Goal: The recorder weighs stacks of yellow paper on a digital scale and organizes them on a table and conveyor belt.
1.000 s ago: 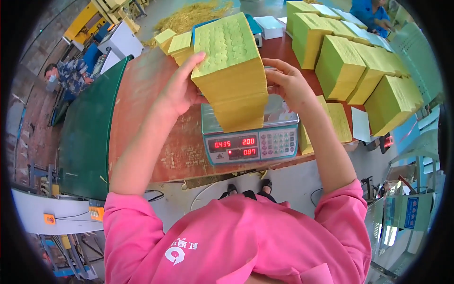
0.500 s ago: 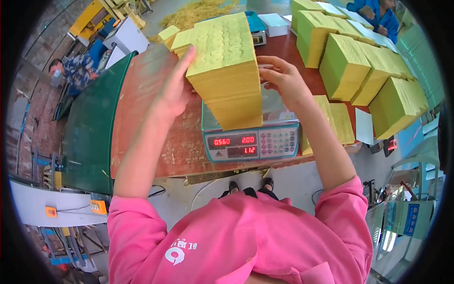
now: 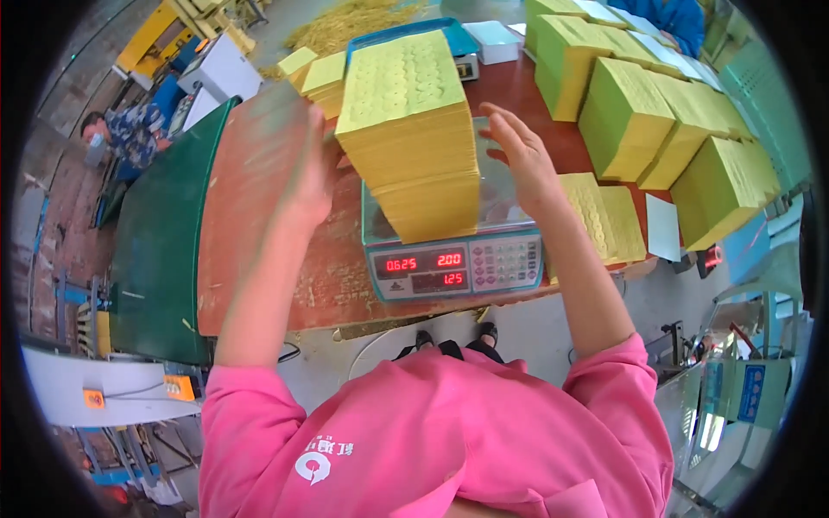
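A tall stack of yellow paper sheets point(image 3: 410, 147), its top dotted with rows of punched curved marks, stands on the digital scale point(image 3: 509, 259) in front of me. Red figures glow on the scale's panel. Just left of the stack is my left hand point(image 3: 309, 186), slightly blurred, fingers stretched upward and apart from the paper. On the other side my right hand point(image 3: 525, 168) is open, its fingers bent a little, with a gap between it and the stack. Neither hand holds anything.
Shorter yellow stacks point(image 3: 325, 82) sit behind at left, beside a second scale with a blue tray point(image 3: 367, 43). Tall yellow stacks point(image 3: 626, 121) line the red table's point(image 3: 250, 216) right side. Lower yellow stacks point(image 3: 596, 216) lie right of the scale. Two people work farther off.
Both hands have come away from the yellow paper stack, the left hand moving left. The stack now stands by itself on the scale, and the displayed figures have changed.
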`<act>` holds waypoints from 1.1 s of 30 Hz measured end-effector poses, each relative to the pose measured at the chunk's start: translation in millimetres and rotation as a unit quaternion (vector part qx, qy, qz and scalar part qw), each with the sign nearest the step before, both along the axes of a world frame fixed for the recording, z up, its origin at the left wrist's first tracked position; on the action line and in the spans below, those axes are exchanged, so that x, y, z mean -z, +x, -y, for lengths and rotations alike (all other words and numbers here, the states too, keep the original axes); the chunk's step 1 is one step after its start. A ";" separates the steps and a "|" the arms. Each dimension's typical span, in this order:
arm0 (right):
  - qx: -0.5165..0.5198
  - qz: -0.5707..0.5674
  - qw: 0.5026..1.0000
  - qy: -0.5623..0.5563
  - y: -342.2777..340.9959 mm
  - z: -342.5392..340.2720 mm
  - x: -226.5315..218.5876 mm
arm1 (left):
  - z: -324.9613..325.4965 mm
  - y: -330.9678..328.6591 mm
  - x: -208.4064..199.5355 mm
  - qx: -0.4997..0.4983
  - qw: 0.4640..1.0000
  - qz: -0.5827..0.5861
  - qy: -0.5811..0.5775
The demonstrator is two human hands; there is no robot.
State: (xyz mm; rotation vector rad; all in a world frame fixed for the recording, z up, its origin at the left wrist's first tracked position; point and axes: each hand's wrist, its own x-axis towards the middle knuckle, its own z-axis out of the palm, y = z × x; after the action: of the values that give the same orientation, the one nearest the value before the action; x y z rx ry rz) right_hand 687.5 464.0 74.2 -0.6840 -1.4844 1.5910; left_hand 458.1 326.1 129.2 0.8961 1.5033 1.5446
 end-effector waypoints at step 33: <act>0.006 -0.060 0.975 -0.213 -59.1 -1.6 13.2 | -46.5 25.3 62.9 -0.030 0.977 0.209 0.029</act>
State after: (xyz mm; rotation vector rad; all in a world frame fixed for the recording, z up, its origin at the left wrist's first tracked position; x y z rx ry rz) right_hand 628.4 465.6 61.0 -0.8149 -1.0555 1.9280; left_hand 483.4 372.6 66.3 0.5156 1.1954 1.7021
